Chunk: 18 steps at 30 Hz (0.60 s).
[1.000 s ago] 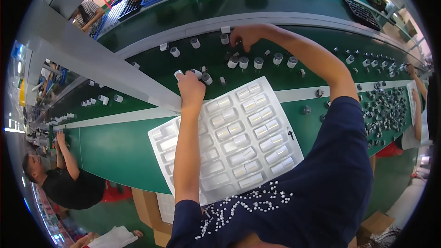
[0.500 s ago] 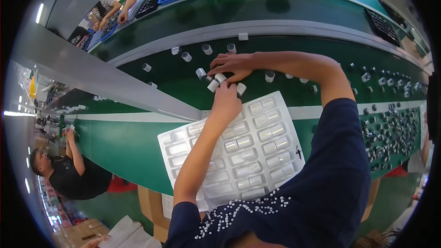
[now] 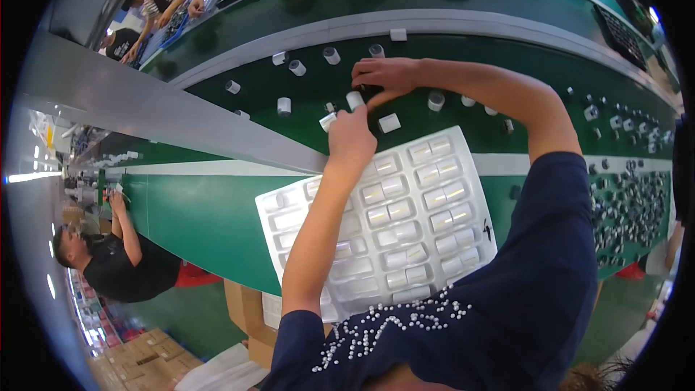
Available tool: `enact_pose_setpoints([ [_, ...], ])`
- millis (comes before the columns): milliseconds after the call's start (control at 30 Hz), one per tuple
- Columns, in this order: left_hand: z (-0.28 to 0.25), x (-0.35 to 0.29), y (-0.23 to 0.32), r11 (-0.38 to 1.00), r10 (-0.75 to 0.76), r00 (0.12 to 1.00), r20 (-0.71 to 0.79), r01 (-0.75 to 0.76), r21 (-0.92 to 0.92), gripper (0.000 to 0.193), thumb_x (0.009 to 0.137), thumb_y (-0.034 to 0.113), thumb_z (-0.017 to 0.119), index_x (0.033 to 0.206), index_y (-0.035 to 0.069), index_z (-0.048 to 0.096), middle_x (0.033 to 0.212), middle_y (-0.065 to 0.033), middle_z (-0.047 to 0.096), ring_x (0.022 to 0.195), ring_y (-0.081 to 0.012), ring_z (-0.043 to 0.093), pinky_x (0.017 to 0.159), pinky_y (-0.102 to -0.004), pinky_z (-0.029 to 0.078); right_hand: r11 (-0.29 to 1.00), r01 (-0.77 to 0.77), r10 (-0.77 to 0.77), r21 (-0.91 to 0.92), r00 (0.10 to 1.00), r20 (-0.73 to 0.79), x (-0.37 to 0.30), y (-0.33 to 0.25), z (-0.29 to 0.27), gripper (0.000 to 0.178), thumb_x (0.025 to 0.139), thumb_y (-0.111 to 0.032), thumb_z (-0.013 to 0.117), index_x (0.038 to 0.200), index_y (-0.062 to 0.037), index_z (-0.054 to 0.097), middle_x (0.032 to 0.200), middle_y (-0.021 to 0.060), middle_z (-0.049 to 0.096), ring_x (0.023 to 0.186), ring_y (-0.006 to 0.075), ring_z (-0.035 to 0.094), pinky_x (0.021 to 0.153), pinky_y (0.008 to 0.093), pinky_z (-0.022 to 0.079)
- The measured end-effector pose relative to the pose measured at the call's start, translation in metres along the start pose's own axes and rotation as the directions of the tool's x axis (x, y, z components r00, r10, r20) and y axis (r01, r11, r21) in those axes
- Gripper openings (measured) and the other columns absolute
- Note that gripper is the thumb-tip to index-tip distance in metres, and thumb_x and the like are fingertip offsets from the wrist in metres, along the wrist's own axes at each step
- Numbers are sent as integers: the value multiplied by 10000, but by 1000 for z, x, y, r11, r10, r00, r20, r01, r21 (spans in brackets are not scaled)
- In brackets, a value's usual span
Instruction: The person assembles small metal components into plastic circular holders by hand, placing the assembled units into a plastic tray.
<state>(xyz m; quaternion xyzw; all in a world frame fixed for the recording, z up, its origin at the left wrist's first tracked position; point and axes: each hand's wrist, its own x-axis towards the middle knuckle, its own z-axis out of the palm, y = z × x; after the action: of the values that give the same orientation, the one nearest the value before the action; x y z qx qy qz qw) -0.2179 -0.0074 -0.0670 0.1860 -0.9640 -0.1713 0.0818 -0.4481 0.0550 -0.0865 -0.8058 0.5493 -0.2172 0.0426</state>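
My left hand (image 3: 352,136) pinches a small white cylinder (image 3: 355,100) with fingertips and thumb over the green worktop. Just beyond it, my right hand (image 3: 389,76) is curled, its thumb near that cylinder; something dark shows under its fingers, but I cannot make out what. Beside my left fingertips another white cylinder (image 3: 328,122) lies tilted, a small metallic end by it. A third white cylinder (image 3: 389,124) lies right of my left hand. Under my left forearm is a white plastic tray (image 3: 486,226), many of its pockets filled with white cylinders lying in pairs.
A lone cylinder (image 3: 284,106) stands left of my hands; several more are scattered beyond. A grey metal post (image 3: 181,101) slants across on the left. Small parts (image 3: 630,210) cover the worktop at right. A co-worker (image 3: 134,264) sits at left; others work at the back.
The cylinder that was by my right fingertips now stands apart to the left. Both hands have stayed close together, with the right fingers more curled. The whole view has shifted slightly.
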Motion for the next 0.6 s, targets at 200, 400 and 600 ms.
enact_pose_setpoints([
  [200, -21, 4, -3, 997, 23, 1000, -19, -25, -76, 269, 800, 125, 647, 1060, 55, 659, 933, -250, 677, 864, -430, 653, 784, -469, 528, 989, -114, 90, -96, 970, -225, -24, -1, 15, 336, 944, -349, 642, 1117, -61, 629, 1018, 153, 625, 936, 369, 634, 815, 447, 529],
  [400, -45, -21, 52, 498, -202, 970, 135, 220, -839, 325, 820, 180, 768, 1106, 71, 660, 921, -68, 668, 837, -169, 619, 763, -314, 499, 882, -458, 466, 109, 812, -351, -63, -16, -44, 284, 888, -278, 702, 1055, -53, 655, 918, 126, 679, 840, 233, 660, 735, 360, 534],
  [600, -4, -70, 164, 597, 569, 822, 14, -402, -695, 306, 821, 123, 741, 1105, 52, 652, 992, -139, 680, 879, -254, 669, 775, -340, 521, 122, -234, 986, 965, 143, -90, -155, -149, -93, 193, 947, -295, 663, 1017, -116, 644, 840, 0, 684, 686, 55, 619, 460, 199, 354],
])
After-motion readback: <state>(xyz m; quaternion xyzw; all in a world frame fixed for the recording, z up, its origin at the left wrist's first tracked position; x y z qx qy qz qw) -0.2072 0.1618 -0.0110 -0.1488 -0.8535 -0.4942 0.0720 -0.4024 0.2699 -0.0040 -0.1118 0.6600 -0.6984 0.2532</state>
